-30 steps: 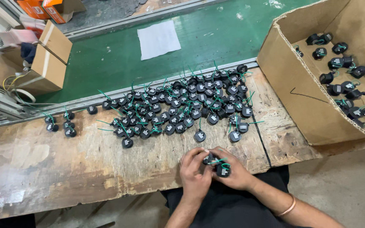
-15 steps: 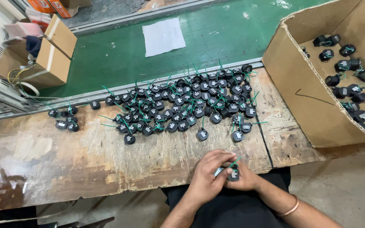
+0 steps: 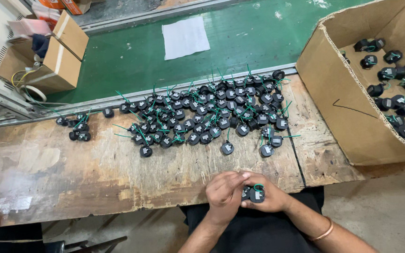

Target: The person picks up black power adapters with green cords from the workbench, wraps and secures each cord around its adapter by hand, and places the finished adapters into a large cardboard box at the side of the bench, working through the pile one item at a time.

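both hands are seen together at the lower centre of the frame, just off the near edge of the worn wooden workbench (image 3: pixel 118 187). the right hand (image 3: pixel 270 197) is cupped and closed around a small round black plastic component with thin green wire leads (image 3: pixel 255 194); the left hand (image 3: pixel 223 192) is pressed against it, fingertips pinched at the part's upper edge. a copper-coloured bangle (image 3: pixel 323 232) is worn on the right wrist.

the part is judged light, rigid and slightly smooth; the wires look soft and easily bent, so hold is best taken on the black body, not the leads.

further up, a dense pile of matching black parts with green wires (image 3: pixel 212 112) is spread across the middle of the bench, with a small separate cluster (image 3: pixel 77 129) at its left. at the right, an open cardboard box (image 3: pixel 348 107) holds more parts. beyond, a green conveyor belt (image 3: pixel 240 42) carries a white sheet (image 3: pixel 185 37); closed cartons (image 3: pixel 57 56) sit at upper left.
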